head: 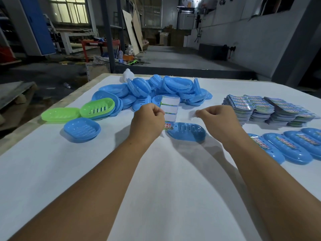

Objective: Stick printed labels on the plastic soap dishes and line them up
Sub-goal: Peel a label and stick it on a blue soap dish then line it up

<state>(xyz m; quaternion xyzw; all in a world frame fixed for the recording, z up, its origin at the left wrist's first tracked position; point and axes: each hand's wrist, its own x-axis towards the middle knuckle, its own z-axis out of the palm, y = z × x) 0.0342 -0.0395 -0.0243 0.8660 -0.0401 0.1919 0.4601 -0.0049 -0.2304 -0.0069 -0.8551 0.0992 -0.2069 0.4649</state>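
a: where are the hands and the label?

b: the left hand has its fingers curled round the edge of a label sheet, holding it upright over a blue soap dish that lies on the white table. most of the strip is blank backing; one printed label shows at its lower end, just above the dish's left end. the right hand is curled, fingertips pinched together.

a: what could go wrong?

b: my guess: a freshly peeled label could fold onto itself or land crooked, since nothing steadies the dish. the dangling sheet might also snag on the dish rim.

a: anything unclear?

b: whether the right hand pinches a peeled label can't be told; something pale and blurred sits at its fingertips. the labelled dishes lined up at right run off the frame edge. the label stacks show print too small to read. the heap of unlabelled dishes overlaps too much to count.
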